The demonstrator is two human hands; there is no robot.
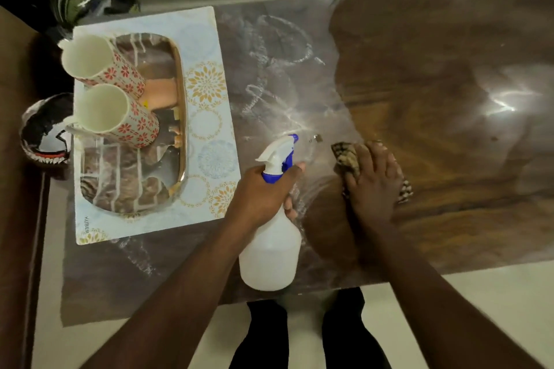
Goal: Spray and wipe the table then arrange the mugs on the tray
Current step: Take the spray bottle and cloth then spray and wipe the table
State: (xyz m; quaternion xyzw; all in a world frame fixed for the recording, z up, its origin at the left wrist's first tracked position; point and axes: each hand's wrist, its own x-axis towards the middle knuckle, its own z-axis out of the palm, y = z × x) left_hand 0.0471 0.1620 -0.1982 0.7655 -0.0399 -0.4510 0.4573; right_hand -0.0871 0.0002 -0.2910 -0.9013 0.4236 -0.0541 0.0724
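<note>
Left hand (263,189) grips spray bottle (271,246) by its neck, lower centre; light plastic, likely slippery when wet. Right hand (374,183) presses soft cloth (344,156) flat. Two fragile mugs (111,99) at left on tray (126,189); take them by their handles.

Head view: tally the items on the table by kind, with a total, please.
Floral mugs: 2
Mirrored tray: 1
Patterned placemat: 1
Spray bottle: 1, gripped by the left hand
Patterned cloth: 1, pressed under the right hand
Total: 6 on the wooden table
</note>
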